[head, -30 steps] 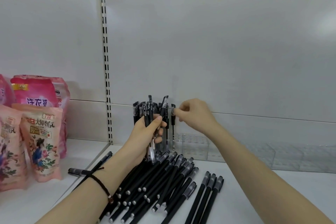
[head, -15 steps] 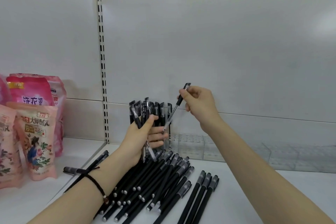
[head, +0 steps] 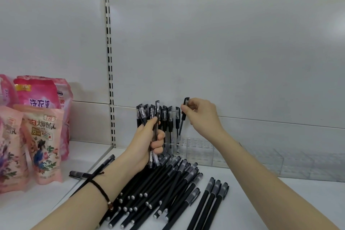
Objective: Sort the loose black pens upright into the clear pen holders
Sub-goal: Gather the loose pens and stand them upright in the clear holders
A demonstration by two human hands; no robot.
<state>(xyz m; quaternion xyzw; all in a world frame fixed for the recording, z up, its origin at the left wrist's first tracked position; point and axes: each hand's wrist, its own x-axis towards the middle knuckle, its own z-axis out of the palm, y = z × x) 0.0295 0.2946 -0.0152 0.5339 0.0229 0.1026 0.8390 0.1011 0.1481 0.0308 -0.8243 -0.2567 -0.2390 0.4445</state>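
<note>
Head view, sorting in progress.

- Left hand (head: 147, 142): fingers (head: 158, 144) curled tight round a small bundle of pens (head: 156, 112), held upright with caps up, just in front of the holder. Judged a ready stock, so the other hand can draw from it one at a time.
- Right hand (head: 201, 115): thumb and fingertips (head: 183, 108) pinched together on the cap end of one pen (head: 182, 120). It hangs nearly vertical, tip down over the clear pen holder (head: 199, 151). The high grip leaves the barrel free to drop into a slot. Cannot tell if the tip has entered one.
- Filled pens (head: 169, 117) stand upright at the holder's left end, just beside the held pen. The slots to the right look unfilled, as do the further holders (head: 280, 162).
- Loose pile (head: 168, 188) lies flat on the shelf (head: 261, 201) below the hands, with three pens (head: 211, 201) set slightly apart.
- Pink bags (head: 43, 136) stand well to the left.

Judgement: early stage, most pens unsorted.
</note>
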